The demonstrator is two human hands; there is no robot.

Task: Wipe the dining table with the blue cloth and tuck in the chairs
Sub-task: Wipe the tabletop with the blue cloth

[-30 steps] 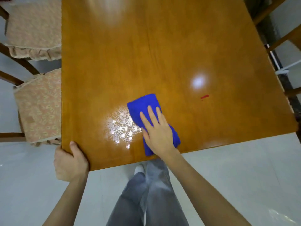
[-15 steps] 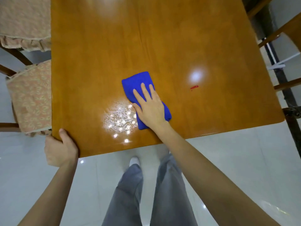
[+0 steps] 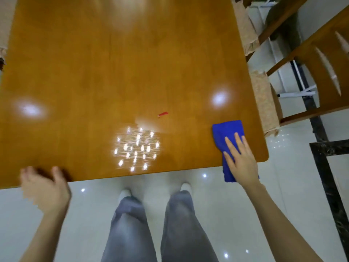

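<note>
Table (image 3: 132, 63): varnished wood, smooth, high gloss, mirrors the lamps. Cloth (image 3: 228, 133): blue, matt, soft nap, possibly microfibre. Chair (image 3: 324, 72): wood, satin sheen. Cushion (image 3: 264, 103): patterned fabric, matt. Floor (image 3: 287, 186): pale tile, glossy.

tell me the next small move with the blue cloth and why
Probably slide the right hand and blue cloth left and farther in, over the red mark. The cloth sits at the near right corner of the table, partly hanging off the edge; the mark lies uncovered to its left.
</note>
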